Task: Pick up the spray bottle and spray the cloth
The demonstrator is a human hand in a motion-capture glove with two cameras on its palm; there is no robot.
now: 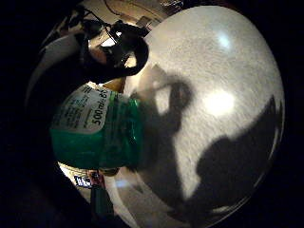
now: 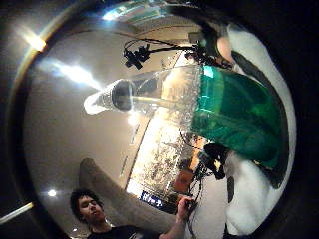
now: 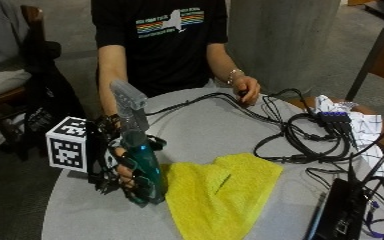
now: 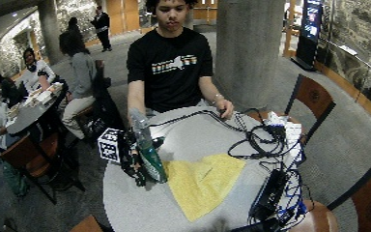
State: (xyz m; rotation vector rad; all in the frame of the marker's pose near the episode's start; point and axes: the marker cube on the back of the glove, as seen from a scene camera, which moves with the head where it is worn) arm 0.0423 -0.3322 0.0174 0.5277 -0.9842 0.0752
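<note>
A green spray bottle (image 3: 141,160) with a clear grey trigger head (image 3: 128,100) stands upright near the table's left edge. My gloved right hand (image 3: 122,167) grips its body, fingers curled round it. A yellow cloth (image 3: 218,192) lies flat on the table just right of the bottle, one edge at the bottle's base. In the little finger side palm view the green bottle (image 1: 97,128) with its white label fills the near side, above the grey tabletop (image 1: 223,95). The thumb side palm view shows the bottle's green body (image 2: 234,112) and clear head (image 2: 119,94). The wide view shows the bottle (image 4: 148,154) and cloth (image 4: 201,183).
The person's bare left hand (image 3: 246,90) rests at the table's far edge on black cables (image 3: 305,135) that sprawl over the right half. A black device (image 3: 342,210) lies at the right front. A white checked cloth (image 3: 352,120) sits at the right, with chairs beyond.
</note>
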